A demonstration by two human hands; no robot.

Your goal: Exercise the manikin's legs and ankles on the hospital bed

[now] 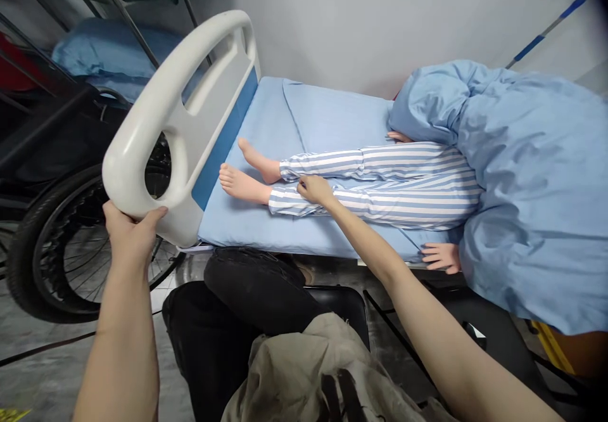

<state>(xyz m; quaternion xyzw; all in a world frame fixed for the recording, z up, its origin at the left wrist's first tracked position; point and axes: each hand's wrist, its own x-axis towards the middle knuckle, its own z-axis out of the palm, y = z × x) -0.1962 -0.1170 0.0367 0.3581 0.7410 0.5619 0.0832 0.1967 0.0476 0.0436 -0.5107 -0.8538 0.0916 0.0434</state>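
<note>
My left hand [133, 229] is wrapped round the lower corner of the white bed footboard [142, 111], its thumb on the near face. My right hand [316, 191] is closed, with curled fingers, on the lower leg of blue-and-white striped pajama trousers [413, 184]. A manikin [244, 184] wears them and lies with its bare feet toward the footboard. One manikin hand [441, 257] rests at the near mattress edge. A bunched light-blue quilt [541, 175] hides its upper body. My right fingertips are partly hidden.
A light-blue sheet [332, 111] covers the mattress. A wheelchair wheel [28, 251] stands left of the footboard. Black chairs [494, 320] are under and beside me at the near side. The grey wall [356, 23] runs along the far side.
</note>
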